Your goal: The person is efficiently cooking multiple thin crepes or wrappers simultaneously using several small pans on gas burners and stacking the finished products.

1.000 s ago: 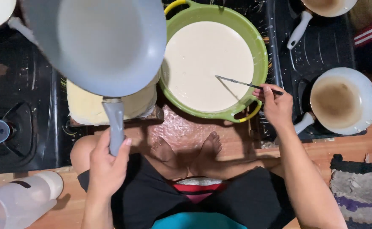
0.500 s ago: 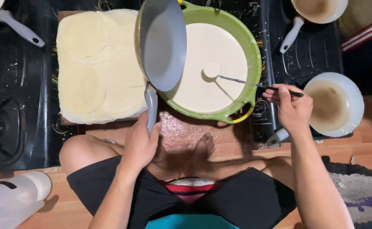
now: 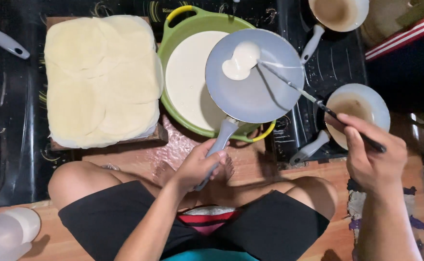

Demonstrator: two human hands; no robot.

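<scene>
**Batter meets pan over the green pot**

A person seated cross-legged on the floor holds a grey frying pan level above a green pot of pale batter. The left hand has its fingers wrapped tight round the pan's grey handle, near the end, w/ the pan body well out in front of the knuckles. The right hand has its fingers closed on the dark handle of a ladle, whose bowl rests at the pan's far side, where a small blob of batter has landed.

Pan looks rigid and fairly light, one hand carries it; the handle is the only sensible grip, since the body prob. runs hot. Batter seems thin and runny, apt to slide if the pan tilts. Ladle is slim, stiff, held far back, so the tip likely wobbles easily.

Left of the pot, a stack of thin pale sheets lies on a board. Two more pans sit on the dark cooktop at right; a white plastic container lies bottom left.
</scene>
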